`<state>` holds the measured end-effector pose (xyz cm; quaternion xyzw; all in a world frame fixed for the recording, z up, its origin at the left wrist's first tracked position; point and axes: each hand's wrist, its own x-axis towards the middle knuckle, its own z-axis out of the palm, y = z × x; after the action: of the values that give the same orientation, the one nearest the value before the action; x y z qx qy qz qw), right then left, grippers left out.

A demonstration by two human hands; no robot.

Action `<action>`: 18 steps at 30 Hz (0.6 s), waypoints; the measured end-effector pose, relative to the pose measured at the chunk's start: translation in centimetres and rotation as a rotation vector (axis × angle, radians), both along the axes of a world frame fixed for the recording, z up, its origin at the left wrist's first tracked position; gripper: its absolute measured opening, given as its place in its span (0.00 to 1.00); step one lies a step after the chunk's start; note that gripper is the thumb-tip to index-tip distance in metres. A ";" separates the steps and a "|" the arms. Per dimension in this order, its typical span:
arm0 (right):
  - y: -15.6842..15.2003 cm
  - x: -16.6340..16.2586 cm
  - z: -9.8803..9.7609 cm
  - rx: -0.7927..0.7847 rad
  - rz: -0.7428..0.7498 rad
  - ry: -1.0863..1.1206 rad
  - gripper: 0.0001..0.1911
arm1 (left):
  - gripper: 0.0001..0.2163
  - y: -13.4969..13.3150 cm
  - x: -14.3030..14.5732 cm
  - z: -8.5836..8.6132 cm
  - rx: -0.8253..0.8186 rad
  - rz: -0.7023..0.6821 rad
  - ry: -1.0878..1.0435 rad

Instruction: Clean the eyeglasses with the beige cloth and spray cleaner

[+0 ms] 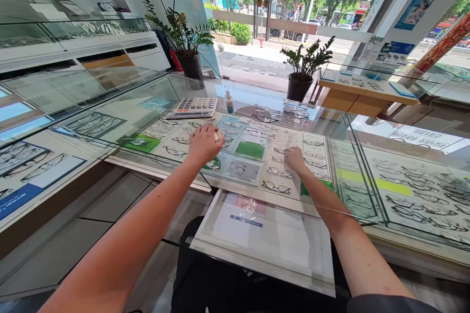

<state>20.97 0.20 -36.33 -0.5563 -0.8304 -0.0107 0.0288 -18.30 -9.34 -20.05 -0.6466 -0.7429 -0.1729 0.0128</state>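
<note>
My left hand (204, 145) is over the glass display counter (157, 89), its fingers curled round a small whitish object (219, 136) that I cannot identify. Beyond it stand a calculator (194, 106) and a small spray bottle (228, 102). My right hand (294, 160) is closed beside a column of eyeglasses (279, 172), with its fingertips partly hidden. Whether it grips anything is unclear. Several more eyeglasses (265, 115) are grouped near the far side of the counter. Green cards (250, 150) and a framed pair of glasses on a pale card (241, 170) lie between my hands.
A pale drawer (293, 249) juts out in front of my lap. Glass panels join at an upright edge (365, 168) on the right, with more eyeglasses (422, 205) behind. Two potted plants (191, 64) stand beyond the counter, before the window. Another display case (36, 156) is at left.
</note>
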 end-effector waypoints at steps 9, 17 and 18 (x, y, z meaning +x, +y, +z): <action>-7.4 -4.6 6.0 -0.078 0.033 0.070 0.17 | 0.25 0.1 0.2 0.1 -0.006 0.010 0.006; -24.7 -8.7 13.1 -0.369 0.641 0.082 0.14 | 0.26 0.0 0.5 0.6 -0.036 0.015 0.023; -26.2 -8.5 14.8 -0.373 0.738 0.095 0.17 | 0.26 0.0 0.4 0.7 -0.039 0.014 0.022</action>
<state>12.49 -25.96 -21.58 -0.2170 -0.9595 0.1766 -0.0321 -17.86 -9.31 -19.38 -0.6435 -0.7503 -0.1511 0.0098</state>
